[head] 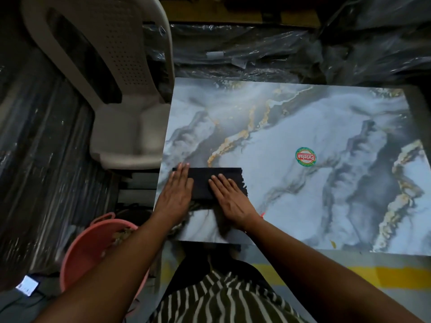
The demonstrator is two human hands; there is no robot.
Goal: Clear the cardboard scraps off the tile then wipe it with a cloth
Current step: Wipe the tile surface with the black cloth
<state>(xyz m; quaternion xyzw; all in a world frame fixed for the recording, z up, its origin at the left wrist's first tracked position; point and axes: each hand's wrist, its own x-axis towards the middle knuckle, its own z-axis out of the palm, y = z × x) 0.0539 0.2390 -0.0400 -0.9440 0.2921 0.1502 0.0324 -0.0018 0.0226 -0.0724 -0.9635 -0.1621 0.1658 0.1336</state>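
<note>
Left hand (178,191) flat, fingers straight and together, pressing on the left end of the dark cloth (205,183). Right hand (229,197) also flat, fingers straight, palm down on the cloth's right part. Neither hand curls round anything; both just press.

Cloth is folded into a strip at the near-left corner of the marble-pattern tile (291,183), frayed edge on its right end. Its long axis runs left-right, roughly parallel to the tile's near edge; fingers point far.

No cardboard scraps visible on the tile, so clearing looks done and wiping is the step in hand. A round red-green sticker (305,156) sits mid-tile, well apart from the cloth.

Risks, as judgement: cloth is close to the tile's left edge, so a sideways stroke could push it off toward the pink bucket (93,248) or the plastic chair (121,89). Uneven pressure from the two hands could bunch or unfold the strip and leave streaks. The cloth could catch the sticker edge. The tile's near edge seems to overhang, so hard pressing there might tip it.
</note>
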